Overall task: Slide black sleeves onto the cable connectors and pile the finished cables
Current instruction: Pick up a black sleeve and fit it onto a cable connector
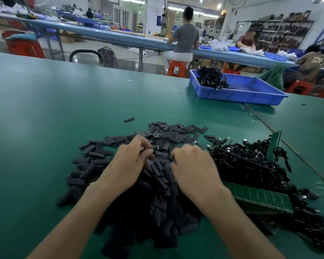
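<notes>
Many flat matte sleeves (95,154), left grip (131,161) pinching shiny connector (154,147), right grip (193,165) curled (hold unclear)

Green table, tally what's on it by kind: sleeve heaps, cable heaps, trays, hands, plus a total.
Blue tray: 1
Sleeve heap: 1
Cable heaps: 2, one loose, one in the tray
Hands: 2, left hand pinching a connector, right hand
Total: 6

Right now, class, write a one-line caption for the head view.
Left hand pinches a cable connector above the pile of black sleeves; right hand touches the pile, tangled cables beside it.
</notes>
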